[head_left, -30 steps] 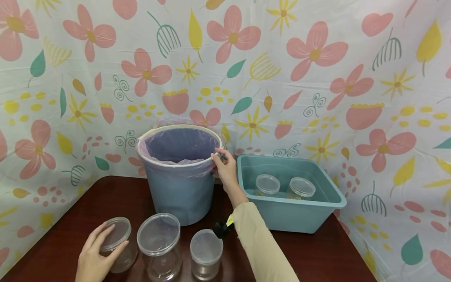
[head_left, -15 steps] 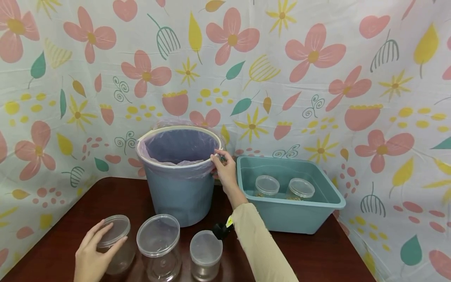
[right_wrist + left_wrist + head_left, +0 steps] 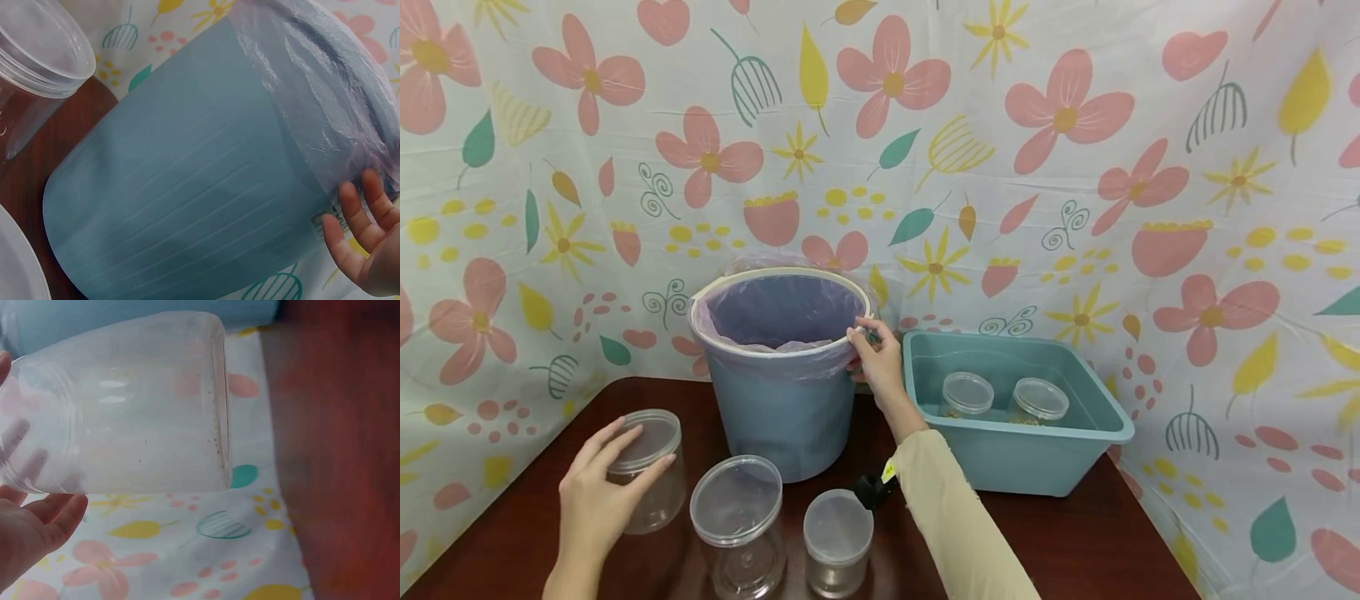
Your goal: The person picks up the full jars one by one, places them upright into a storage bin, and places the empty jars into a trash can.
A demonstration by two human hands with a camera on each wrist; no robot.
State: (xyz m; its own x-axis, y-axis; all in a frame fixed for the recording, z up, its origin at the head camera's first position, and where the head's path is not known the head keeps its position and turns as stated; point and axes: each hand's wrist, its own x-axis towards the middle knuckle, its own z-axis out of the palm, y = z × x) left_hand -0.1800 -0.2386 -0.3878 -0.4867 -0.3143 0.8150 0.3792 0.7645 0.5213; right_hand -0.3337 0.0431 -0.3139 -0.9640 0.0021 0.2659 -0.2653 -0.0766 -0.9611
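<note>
My left hand (image 3: 593,493) grips a clear plastic jar (image 3: 658,496) round its lidded top and holds it upright, raised off the table. In the left wrist view a few tiny brown specks show near the base of this jar (image 3: 144,431). My right hand (image 3: 882,367) pinches the cream rim of a blue trash can (image 3: 778,412) at its right side. A thin pinkish bag (image 3: 294,94) lines the can and folds over the rim. Two more lidded clear jars, a large jar (image 3: 737,500) and a smaller jar (image 3: 838,533), stand in front of the can.
A teal plastic basin (image 3: 1022,454) stands right of the can. Inside it are two lidded jars, a left jar (image 3: 967,392) and a right jar (image 3: 1040,400), with small tan bits in them. Flower-printed cloth (image 3: 880,167) hangs behind the dark wooden table (image 3: 1067,542).
My left hand has lifted the jar upward, away from the table's front. My right hand stays on the can's rim.
</note>
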